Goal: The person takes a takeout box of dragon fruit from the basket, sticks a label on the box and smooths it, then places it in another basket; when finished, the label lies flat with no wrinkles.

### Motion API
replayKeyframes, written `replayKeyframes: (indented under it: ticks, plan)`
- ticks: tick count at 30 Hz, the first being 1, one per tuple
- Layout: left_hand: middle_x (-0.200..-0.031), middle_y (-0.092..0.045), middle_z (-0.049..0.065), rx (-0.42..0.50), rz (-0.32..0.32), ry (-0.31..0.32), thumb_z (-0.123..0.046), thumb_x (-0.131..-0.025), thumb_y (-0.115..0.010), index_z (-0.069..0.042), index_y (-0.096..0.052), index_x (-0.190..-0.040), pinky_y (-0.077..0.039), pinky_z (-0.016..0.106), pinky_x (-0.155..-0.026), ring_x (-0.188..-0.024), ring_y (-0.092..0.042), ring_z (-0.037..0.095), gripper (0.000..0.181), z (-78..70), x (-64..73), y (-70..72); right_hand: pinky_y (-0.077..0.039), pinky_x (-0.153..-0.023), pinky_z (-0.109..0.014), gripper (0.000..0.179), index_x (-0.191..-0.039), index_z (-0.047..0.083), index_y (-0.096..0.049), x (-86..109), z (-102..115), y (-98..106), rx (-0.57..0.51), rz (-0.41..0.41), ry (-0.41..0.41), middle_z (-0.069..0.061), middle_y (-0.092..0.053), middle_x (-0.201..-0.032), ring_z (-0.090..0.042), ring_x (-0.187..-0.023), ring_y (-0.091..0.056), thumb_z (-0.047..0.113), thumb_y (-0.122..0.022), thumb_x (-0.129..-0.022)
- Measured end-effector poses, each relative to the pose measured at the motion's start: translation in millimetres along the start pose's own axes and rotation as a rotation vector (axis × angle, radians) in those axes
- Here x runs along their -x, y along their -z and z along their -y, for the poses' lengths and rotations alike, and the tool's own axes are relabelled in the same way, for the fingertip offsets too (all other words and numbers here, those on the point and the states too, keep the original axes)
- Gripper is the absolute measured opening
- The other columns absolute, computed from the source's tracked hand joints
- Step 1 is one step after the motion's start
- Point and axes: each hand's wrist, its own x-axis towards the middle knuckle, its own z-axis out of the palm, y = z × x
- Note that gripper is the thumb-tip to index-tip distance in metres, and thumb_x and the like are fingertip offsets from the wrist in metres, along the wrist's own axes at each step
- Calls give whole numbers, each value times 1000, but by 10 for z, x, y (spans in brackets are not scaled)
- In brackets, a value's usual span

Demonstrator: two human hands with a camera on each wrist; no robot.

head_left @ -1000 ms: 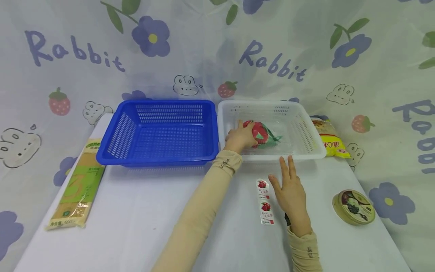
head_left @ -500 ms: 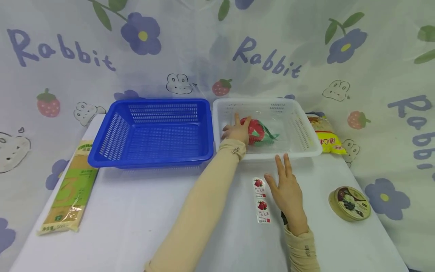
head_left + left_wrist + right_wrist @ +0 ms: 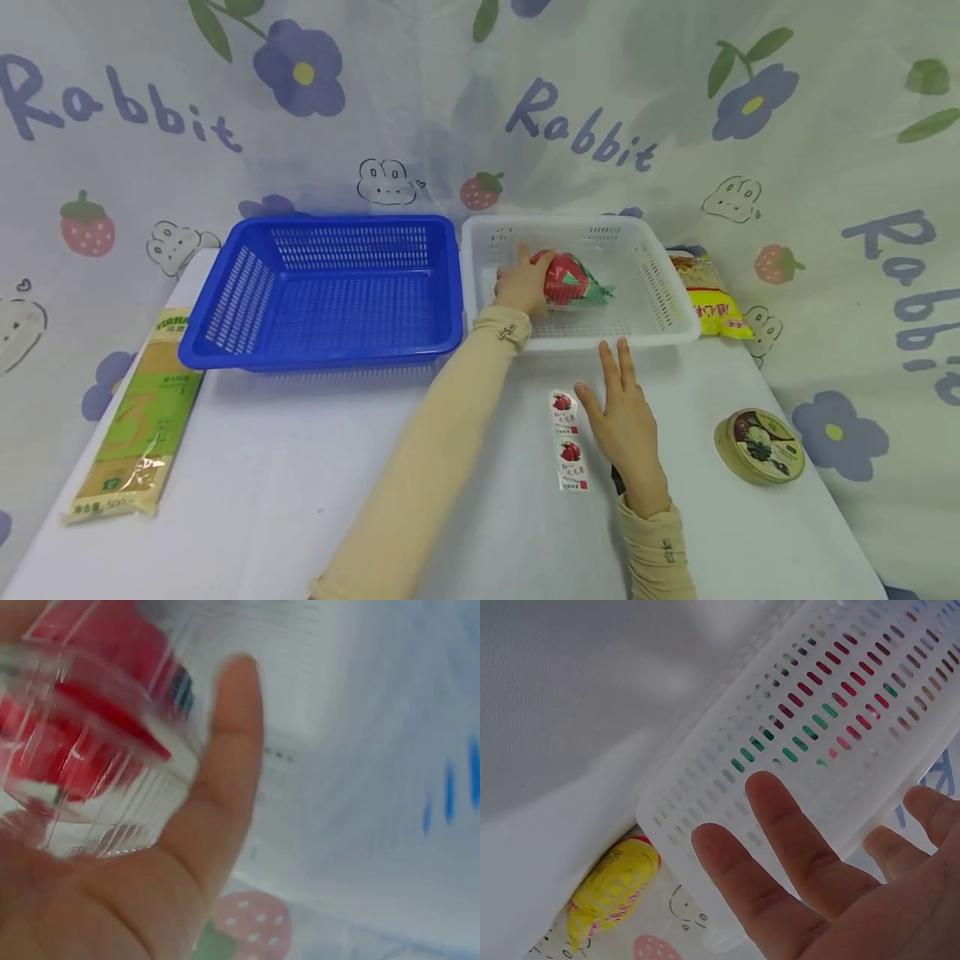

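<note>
A red and green dragon fruit (image 3: 566,279) in clear plastic packaging lies inside the white basket (image 3: 622,342). My left hand (image 3: 521,287) reaches into that basket and grips the pack at its left end. In the left wrist view the clear plastic (image 3: 112,780) sits against the hand, with one finger (image 3: 232,750) stretched out beside it; some fingers are hidden. My right hand (image 3: 626,421) lies by the basket's front wall with its fingers apart, holding nothing. Two fruit stickers (image 3: 567,439) on a strip lie to its left.
A blue basket (image 3: 322,363) stands left of the white one. At the far left lies a pack of spaghetti (image 3: 135,417). A yellow bag (image 3: 712,304) sits right of the white basket, and a round tin (image 3: 761,446) nearer the front right.
My left fingers, spread over the pack before, have drawn in around its left end, and the dragon fruit has turned slightly. The whole scene has shifted left in view. My right hand stays put.
</note>
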Motion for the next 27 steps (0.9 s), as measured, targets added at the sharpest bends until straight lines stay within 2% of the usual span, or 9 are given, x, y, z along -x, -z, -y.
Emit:
replayKeyframes:
  ticks: [3, 5, 8, 11, 15, 17, 19, 22, 27]
  plan:
    - [-159, -21, 13, 203, -52, -86, -17, -74, -81, -26, -30, -152, -46, 49, -103, -128, -46, 39, 94, 75, -36, 65, -49, -77, -62, 72, -156, 16, -19, -1, 9, -3, 0, -15, 15, -14, -11, -164, -55, -109, -54, 41, -53, -98]
    - [-153, -35, 13, 339, -86, -130, -13, -74, -79, -21, -40, -148, -44, 46, -106, -129, -48, 32, 84, 120, -44, 116, -50, -75, -62, 72, -156, 16, -19, 2, 17, -1, -2, -18, 19, -13, -10, -164, -55, -109, -55, 41, -53, -98]
    - [-140, -52, 10, 520, -112, -149, -8, -76, -76, -16, -51, -141, -50, 39, -98, -120, -54, 25, 70, 168, -15, 191, -50, -74, -61, 72, -156, 16, -19, 8, 27, -1, -3, -17, 19, -13, -10, -164, -55, -108, -55, 41, -54, -98]
    - [-136, -56, 10, 628, -127, -137, -5, -78, -74, -15, -56, -137, -54, 32, -86, -112, -58, 22, 62, 198, 25, 230, -50, -75, -62, 73, -156, 16, -19, 13, 39, -9, -9, -11, 13, -13, -10, -164, -54, -109, -54, 40, -55, -97]
    - [-141, -53, 9, 682, -152, -115, -9, -82, -73, -15, -59, -133, -51, 27, -70, -94, -58, 20, 53, 239, 57, 237, -50, -77, -62, 73, -156, 16, -18, 24, 50, -21, -18, -3, 9, -13, -9, -164, -55, -113, -53, 40, -55, -97]
    - [-142, -52, 8, 692, -173, -114, -12, -83, -73, -14, -61, -130, -51, 28, -72, -99, -58, 21, 49, 266, 64, 234, -50, -76, -62, 73, -156, 16, -18, 29, 51, -25, -17, 0, 7, -13, -9, -164, -55, -113, -53, 41, -54, -98]
    - [-143, -51, 8, 693, -196, -118, -16, -83, -75, -15, -63, -127, -53, 34, -83, -112, -58, 27, 45, 295, 66, 235, -50, -74, -61, 73, -156, 15, -17, 29, 54, -23, -12, 4, 6, -13, -8, -164, -55, -113, -53, 41, -53, -98]
    - [-142, -51, 8, 686, -227, -130, -20, -82, -76, -15, -64, -123, -47, 41, -101, -134, -44, 30, 43, 330, 82, 251, -50, -74, -61, 73, -156, 15, -16, 25, 44, -19, -1, 17, -4, -12, -6, -164, -55, -114, -52, 42, -51, -99]
    - [-143, -47, 9, 682, -275, -147, -22, -81, -78, -15, -65, -121, -48, 41, -101, -132, -46, 29, 43, 360, 159, 301, -49, -77, -63, 73, -157, 16, -14, 8, 15, -8, -1, 32, -23, -10, -4, -165, -55, -118, -50, 44, -49, -99]
